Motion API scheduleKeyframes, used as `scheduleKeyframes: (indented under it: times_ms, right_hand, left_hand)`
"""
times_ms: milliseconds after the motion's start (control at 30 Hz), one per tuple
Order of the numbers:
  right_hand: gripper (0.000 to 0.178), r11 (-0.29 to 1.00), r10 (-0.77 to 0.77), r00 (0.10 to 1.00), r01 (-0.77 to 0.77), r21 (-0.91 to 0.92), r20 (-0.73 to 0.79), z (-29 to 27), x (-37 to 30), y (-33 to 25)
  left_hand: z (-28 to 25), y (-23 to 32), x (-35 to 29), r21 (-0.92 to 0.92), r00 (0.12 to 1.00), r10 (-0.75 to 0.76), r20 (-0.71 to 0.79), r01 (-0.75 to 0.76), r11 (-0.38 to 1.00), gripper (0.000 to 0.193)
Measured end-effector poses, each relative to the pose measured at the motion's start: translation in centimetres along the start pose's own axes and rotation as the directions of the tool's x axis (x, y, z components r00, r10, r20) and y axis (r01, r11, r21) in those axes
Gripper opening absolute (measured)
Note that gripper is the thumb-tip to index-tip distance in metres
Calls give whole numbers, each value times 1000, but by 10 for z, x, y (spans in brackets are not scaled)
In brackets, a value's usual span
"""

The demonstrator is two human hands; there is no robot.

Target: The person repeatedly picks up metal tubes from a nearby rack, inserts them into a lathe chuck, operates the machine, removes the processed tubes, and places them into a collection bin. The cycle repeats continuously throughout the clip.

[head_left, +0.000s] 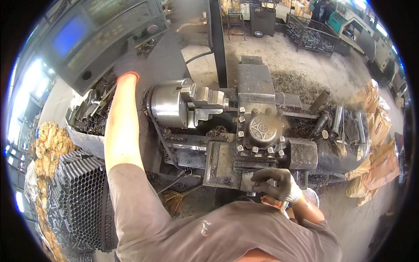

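My left arm stretches up across the lathe, and my left hand (127,62) is in a dark glove with an orange cuff, close to the grey control cabinet (104,46). Its fingers blend into the dark background, so their pose is unclear. To the right of that forearm is the bright metal chuck (168,106) with stepped jaws (203,97). My right hand (276,182), gloved dark with a white cuff, hovers by the near edge of the carriage, its fingers loosely curved and apart. Behind that hand stands the tool post (263,129), ringed with square-headed bolts. A red-and-white object (274,201) shows just below the hand.
Stacked metal tubes (83,196) stand at the lower left. Metal scraps fill a tray (85,139) left of my forearm. Loose tubes (337,120) and brown sacks (375,161) are on the right. A broom head (174,201) lies below the bed. Another person (321,9) is far back.
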State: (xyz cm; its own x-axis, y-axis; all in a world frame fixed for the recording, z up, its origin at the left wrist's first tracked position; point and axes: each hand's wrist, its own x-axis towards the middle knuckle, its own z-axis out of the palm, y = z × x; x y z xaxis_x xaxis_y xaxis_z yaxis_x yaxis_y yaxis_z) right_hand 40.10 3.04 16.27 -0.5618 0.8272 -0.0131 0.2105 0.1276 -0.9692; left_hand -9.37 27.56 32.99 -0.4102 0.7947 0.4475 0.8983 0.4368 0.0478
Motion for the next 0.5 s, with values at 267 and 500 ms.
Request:
scheduleKeyframes:
  times_ms: [267,500]
  right_hand:
    - [23,999,43,952,-39,-19,303,58,29,18]
    - [27,980,-1,745,134,-149,667,222,59,82]
  left_hand:
    - [60,-25,-291,179,776,573,264,-624,761,34]
    - [142,-193,-763,-101,422,-405,811,782,615,52]
